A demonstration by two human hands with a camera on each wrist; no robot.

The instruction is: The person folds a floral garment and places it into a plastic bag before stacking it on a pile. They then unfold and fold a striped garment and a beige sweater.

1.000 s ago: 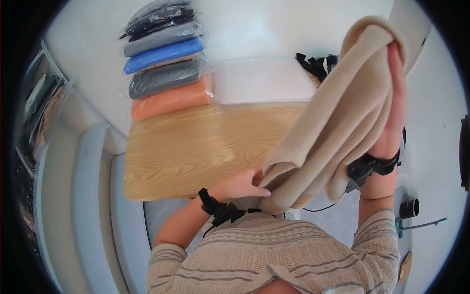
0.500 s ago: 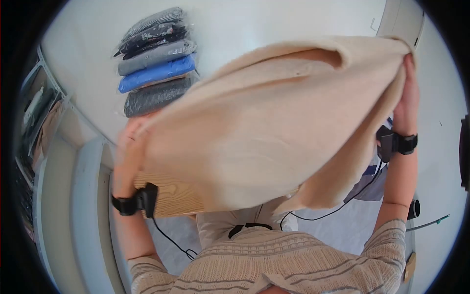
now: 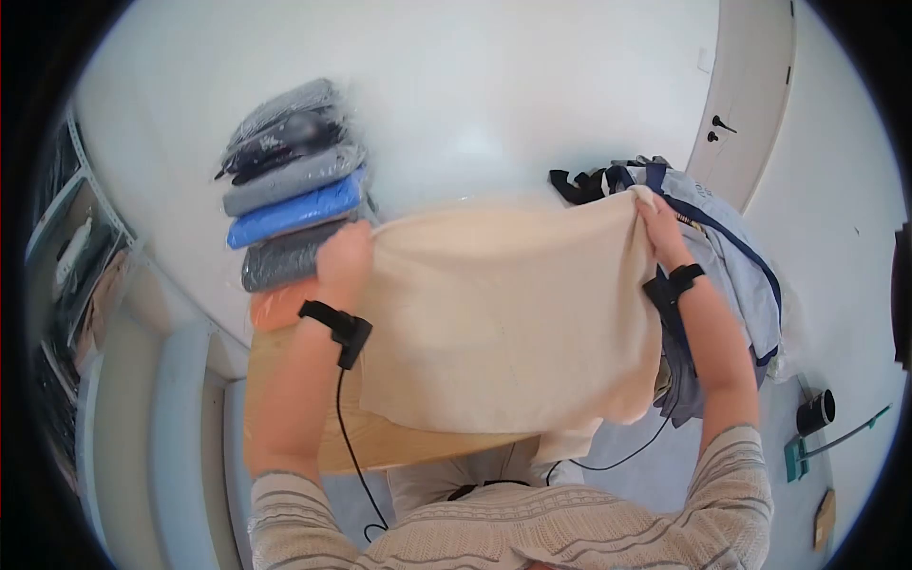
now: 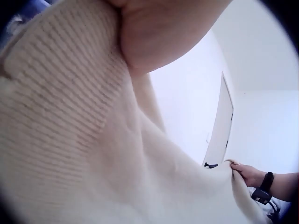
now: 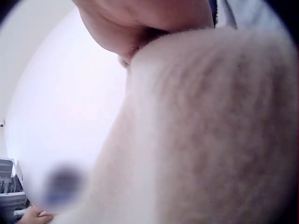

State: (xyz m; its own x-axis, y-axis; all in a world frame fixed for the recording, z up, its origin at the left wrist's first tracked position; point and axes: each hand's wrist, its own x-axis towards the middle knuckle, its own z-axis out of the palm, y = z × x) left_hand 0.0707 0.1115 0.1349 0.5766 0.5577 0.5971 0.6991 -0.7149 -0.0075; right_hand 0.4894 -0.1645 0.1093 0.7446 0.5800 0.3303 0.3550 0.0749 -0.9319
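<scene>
A beige knit sweater [image 3: 503,323] hangs spread between both hands over the wooden table [image 3: 285,380]. My left hand [image 3: 346,256] grips its upper left corner, the fingers partly hidden by the cloth. Ribbed knitting on the sweater [image 4: 60,93] shows beside that hand [image 4: 163,32] in the left wrist view. At the upper right corner, my right hand [image 3: 662,228] pinches a bunched edge. The right wrist view has the right hand [image 5: 145,21] at the top, with cloth falling below it. A narrow beige flap dangles past the table's front edge.
Bagged folded clothes, with a blue bundle [image 3: 299,207] among them, are stacked at the table's back left. A pile of grey and navy garments [image 3: 731,256] lies on the right. Shelves [image 3: 119,370] line the left side. Cables hang from both wrist cameras.
The sweater was bunched up and raised on the right hand; now it is stretched wide and lower. My left hand moved from the waist to the left and forward, taking a corner.
</scene>
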